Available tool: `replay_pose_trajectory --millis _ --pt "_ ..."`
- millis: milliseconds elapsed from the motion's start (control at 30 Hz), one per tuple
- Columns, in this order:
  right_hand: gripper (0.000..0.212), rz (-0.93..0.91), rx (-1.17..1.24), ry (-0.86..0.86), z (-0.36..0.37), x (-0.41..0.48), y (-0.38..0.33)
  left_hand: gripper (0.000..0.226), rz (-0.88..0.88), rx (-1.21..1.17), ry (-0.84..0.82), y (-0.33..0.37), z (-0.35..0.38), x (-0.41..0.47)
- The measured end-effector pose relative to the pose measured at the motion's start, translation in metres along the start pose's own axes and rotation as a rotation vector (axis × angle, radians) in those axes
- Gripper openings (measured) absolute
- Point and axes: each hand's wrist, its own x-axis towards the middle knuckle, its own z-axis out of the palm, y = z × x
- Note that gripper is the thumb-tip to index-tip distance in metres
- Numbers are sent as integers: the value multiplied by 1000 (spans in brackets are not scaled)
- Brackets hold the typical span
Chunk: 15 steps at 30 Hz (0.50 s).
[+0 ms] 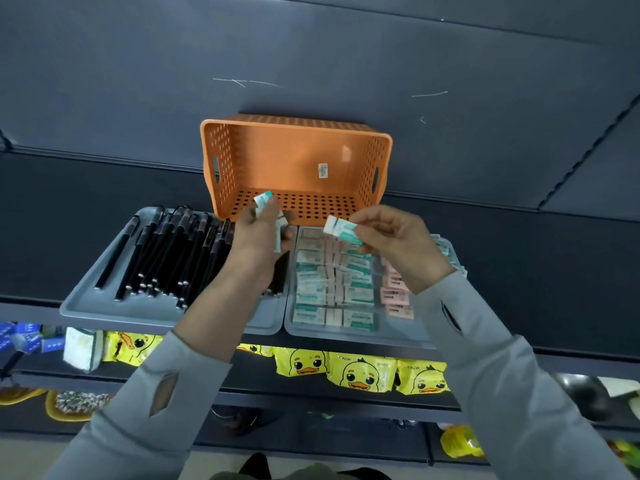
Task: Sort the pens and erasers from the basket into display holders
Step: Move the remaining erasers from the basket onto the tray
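One basket (228, 150), one pen tray (90, 306), one eraser tray (398, 332). Left hand (258, 244) grips several erasers (263, 200); right hand (398, 244) pinches one eraser (343, 230).

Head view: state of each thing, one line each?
basket, tipped on its side, mouth toward camera, looks empty
pen tray, loaded with pens
eraser tray, part filled in rows
left hand, grips several erasers
right hand, pinches one eraser

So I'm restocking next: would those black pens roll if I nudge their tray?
Probably: the pens look round and lie loose, piled on the tray. Its raised rim should likely stop them. They seem stiff and slim, so a bunch should lift easily.
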Motion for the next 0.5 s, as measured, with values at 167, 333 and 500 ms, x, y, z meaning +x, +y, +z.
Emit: replay_pose_trajectory --millis 167,333,500 --pt "13 90 -160 -66 -25 -14 8 26 -47 -50 -55 -3 1 -2" --pt "13 119 -367 -192 -19 -26 22 14 -53 11 -95 -8 4 -5" --pt "24 -136 -726 -69 -7 -26 36 6 -8 97 -142 -14 3 -10"
